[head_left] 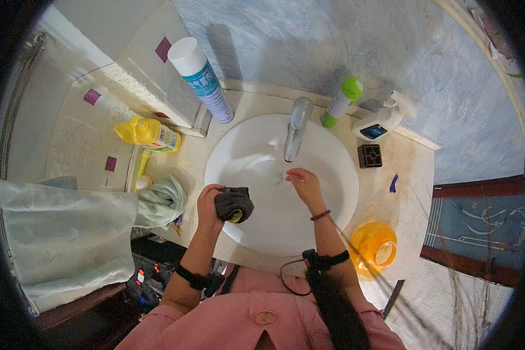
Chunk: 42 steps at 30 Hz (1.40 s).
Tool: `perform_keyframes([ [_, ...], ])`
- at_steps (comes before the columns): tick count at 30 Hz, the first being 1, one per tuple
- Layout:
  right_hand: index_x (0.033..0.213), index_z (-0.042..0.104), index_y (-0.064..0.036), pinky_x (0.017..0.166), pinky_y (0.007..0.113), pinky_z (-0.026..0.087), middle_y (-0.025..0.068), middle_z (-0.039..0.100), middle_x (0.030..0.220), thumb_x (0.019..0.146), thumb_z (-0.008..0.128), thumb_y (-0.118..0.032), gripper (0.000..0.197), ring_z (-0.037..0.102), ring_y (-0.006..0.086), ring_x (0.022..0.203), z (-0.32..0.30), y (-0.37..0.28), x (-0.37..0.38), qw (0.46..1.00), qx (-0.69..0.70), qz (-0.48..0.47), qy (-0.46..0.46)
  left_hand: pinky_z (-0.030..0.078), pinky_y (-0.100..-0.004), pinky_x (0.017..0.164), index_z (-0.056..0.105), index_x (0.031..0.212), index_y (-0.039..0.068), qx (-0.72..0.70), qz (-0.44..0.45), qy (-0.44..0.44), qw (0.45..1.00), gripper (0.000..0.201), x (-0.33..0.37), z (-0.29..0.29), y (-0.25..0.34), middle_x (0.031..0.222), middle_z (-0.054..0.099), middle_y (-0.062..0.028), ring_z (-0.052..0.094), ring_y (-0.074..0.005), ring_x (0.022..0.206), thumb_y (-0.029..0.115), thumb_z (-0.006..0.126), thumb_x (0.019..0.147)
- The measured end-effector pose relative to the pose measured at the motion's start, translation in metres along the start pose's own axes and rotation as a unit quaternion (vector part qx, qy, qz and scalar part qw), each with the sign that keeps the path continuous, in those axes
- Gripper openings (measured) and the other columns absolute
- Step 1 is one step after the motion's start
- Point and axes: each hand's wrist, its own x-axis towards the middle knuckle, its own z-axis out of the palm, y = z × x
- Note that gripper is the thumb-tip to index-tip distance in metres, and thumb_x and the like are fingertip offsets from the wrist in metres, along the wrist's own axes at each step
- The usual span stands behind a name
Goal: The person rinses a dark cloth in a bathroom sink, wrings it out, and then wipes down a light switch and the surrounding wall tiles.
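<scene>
My left hand [209, 205] is closed round a bunched dark grey cloth [234, 204] with a small yellow-green patch on its underside. I hold it over the left front part of the white sink [338, 219]. Over the sink's middle, just below the spout of the metal faucet [298, 127], is my right hand [306, 188]. Its fingers are loosely bent and apart, and I see nothing in them. The drain lies close to these fingertips.
Behind the sink stand a tall spray can [203, 81], a green-capped can [342, 102] and a white spray bottle [384, 118]. A yellow bottle [149, 134] and pale green cloth [162, 201] are left. At right are a dark square holder [370, 156] and an orange container [372, 248].
</scene>
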Motion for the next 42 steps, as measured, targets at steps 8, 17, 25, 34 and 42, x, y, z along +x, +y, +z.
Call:
perform_keyframes([
  [8,0.059,0.06,-0.0011,0.052,0.029,0.043,0.0079,0.056,0.052,0.083,0.047,-0.042,0.05,0.055,0.0178,0.049,-0.038,-0.116,0.052,0.997,-0.029,-0.007,0.071,0.047,-0.032,0.07,0.051,0.086,-0.001,0.001,0.012,-0.051,0.999,0.017,-0.004,0.01,-0.001,0.083,0.054,-0.0123,0.055,-0.0217,0.075,0.008,0.046,0.072],
  [17,0.059,0.059,-0.0027,0.05,0.027,0.04,0.006,0.051,0.048,0.081,0.048,-0.044,0.048,0.052,0.0136,0.05,-0.025,-0.096,0.018,0.996,-0.07,0.042,-0.038,0.048,-0.0318,0.068,0.051,0.083,-0.001,-0.038,0.015,-0.035,0.999,0.016,-0.016,0.006,0.008,0.081,0.054,-0.0116,0.055,-0.0212,0.072,0.002,0.043,0.07],
  [25,0.107,0.055,-0.0086,0.082,0.031,0.042,0.0098,0.054,0.104,0.084,0.045,-0.044,0.043,0.053,0.0181,0.093,0.02,0.049,-0.059,0.914,-0.382,-0.066,-0.117,0.049,-0.0366,0.069,0.051,0.082,0.003,-0.146,-0.113,-0.08,0.98,0.012,-0.014,0.001,-0.009,0.083,0.056,-0.0113,0.057,-0.0244,0.077,0.009,0.045,0.075],
  [34,0.129,0.03,-0.0114,0.094,0.034,0.034,0.0063,0.036,0.127,0.086,0.04,-0.046,0.056,0.037,0.0188,0.115,0.057,-0.079,-0.089,0.816,0.538,0.1,-0.188,0.05,-0.0339,0.068,0.053,0.084,0.002,-0.107,-0.001,-0.034,0.994,0.013,-0.009,0.01,-0.038,0.082,0.057,-0.0108,0.058,-0.0232,0.073,0.011,0.045,0.077],
  [42,0.114,0.039,-0.0079,0.095,0.038,0.032,0.0158,0.038,0.122,0.064,0.071,-0.021,0.061,0.038,0.0307,0.114,0.072,-0.11,-0.11,0.977,0.071,-0.2,0.03,0.048,-0.026,0.065,0.049,0.089,0.001,0.073,0.188,-0.03,0.979,0.013,-0.01,0.02,-0.043,0.083,0.055,-0.0096,0.055,-0.0163,0.071,0.003,0.044,0.077],
])
